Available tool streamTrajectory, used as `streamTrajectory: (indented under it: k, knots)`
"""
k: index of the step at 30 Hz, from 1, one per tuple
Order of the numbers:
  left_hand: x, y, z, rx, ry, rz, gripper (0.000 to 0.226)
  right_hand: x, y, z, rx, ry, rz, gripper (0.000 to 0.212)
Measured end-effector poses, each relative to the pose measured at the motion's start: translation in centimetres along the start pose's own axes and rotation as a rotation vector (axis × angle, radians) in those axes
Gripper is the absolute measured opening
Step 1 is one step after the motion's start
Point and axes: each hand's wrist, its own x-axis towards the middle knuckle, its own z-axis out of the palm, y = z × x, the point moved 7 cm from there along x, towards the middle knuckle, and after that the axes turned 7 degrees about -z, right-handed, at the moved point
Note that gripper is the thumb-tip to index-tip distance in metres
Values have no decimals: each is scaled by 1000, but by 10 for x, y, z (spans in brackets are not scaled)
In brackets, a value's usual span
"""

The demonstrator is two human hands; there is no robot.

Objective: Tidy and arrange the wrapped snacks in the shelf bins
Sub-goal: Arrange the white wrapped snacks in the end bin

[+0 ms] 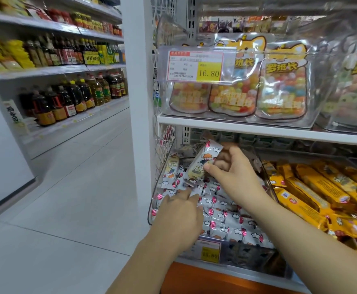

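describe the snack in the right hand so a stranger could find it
Look in the clear bin of white snacks, left of the yellow snacks. One white pack is pinched by the right hand. It alone is lifted above the pile, tilted.

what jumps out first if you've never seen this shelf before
The right hand pinches a white wrapped snack above the clear bin of matching packs, with the left hand resting on the pile. Bright yellow snack bars lie to its right; on the shelf above, colourful candy pouches sit behind a 16.80 price tag.
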Motion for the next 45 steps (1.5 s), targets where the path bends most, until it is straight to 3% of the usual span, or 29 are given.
streamTrajectory:
  k: [9, 13, 22, 26, 28, 31, 35, 40, 45]
  knots:
    - [-9, -8, 2, -83, -90, 46, 50, 17, 8, 31, -77, -164, 5, 26]
    - [-12, -9, -2, -120, -64, 52, 49, 20, 12, 44, -117, -286, 27, 35]
    - [-15, -11, -1, -187, -84, 42, 49, 30, 3, 54, -388, -447, -81, 23]
    - [-15, -12, -2, -208, -76, 64, 47, 19, 18, 69, -535, -571, -81, 31]
    - [-15, -11, -3, -217, -77, 74, 46, 16, 23, 68, -502, -573, -65, 32]
    - [-15, -12, -6, -216, -79, 86, 46, 17, 17, 57, -450, -540, -75, 15]
    - [-21, -18, -26, -389, -38, 106, 36, 15, 23, 53, -464, -538, -85, 24]
    - [-20, -39, -46, -461, 166, -3, 35, 6, 45, 68, -695, -610, -121, 34]
    - [-15, -23, -20, -315, 73, 59, 44, 3, 30, 62, -698, -691, -124, 17]
